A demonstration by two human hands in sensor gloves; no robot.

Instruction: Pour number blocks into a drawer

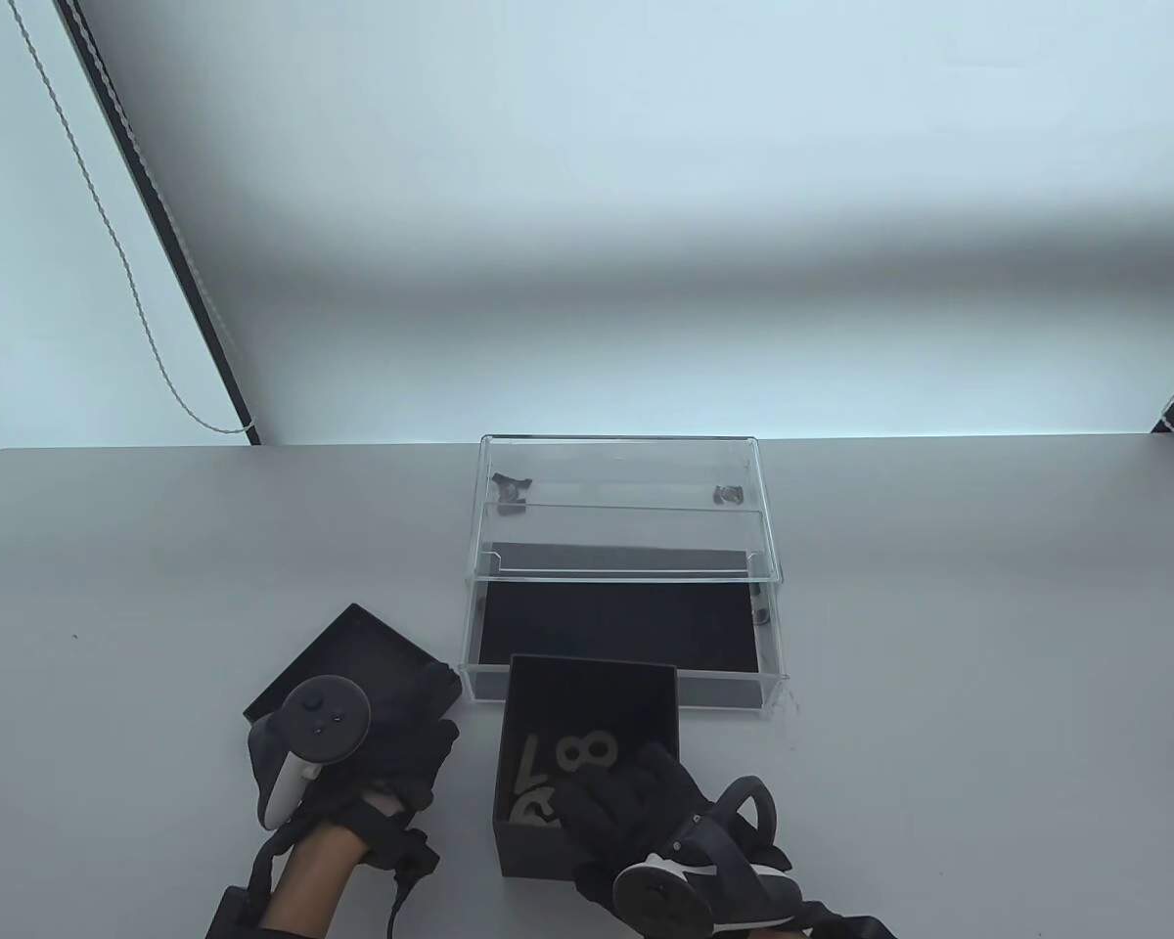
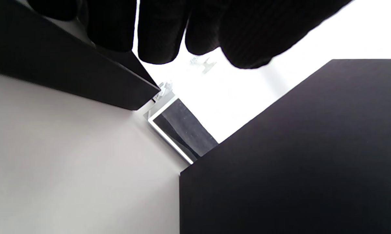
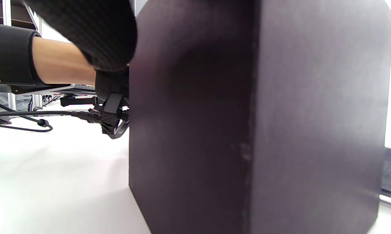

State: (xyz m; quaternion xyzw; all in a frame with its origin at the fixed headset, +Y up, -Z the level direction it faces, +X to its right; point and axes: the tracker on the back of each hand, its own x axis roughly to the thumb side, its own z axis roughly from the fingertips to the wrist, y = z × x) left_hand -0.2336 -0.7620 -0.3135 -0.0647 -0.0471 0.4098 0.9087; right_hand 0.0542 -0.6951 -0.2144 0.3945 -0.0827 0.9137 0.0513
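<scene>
An open black box stands near the table's front edge with pale number blocks in it, an 8 on top. My right hand grips the box's near right wall, fingers inside over the blocks. The box's side fills the right wrist view. Just beyond it the clear drawer is pulled out of its acrylic case, showing a black liner. My left hand rests on the black lid left of the box, fingers over the lid's corner.
The case stands at the table's far edge. A cord hangs on the wall beyond it at the left. Bare grey table lies left of the lid and right of the drawer. My left forearm shows beside the box.
</scene>
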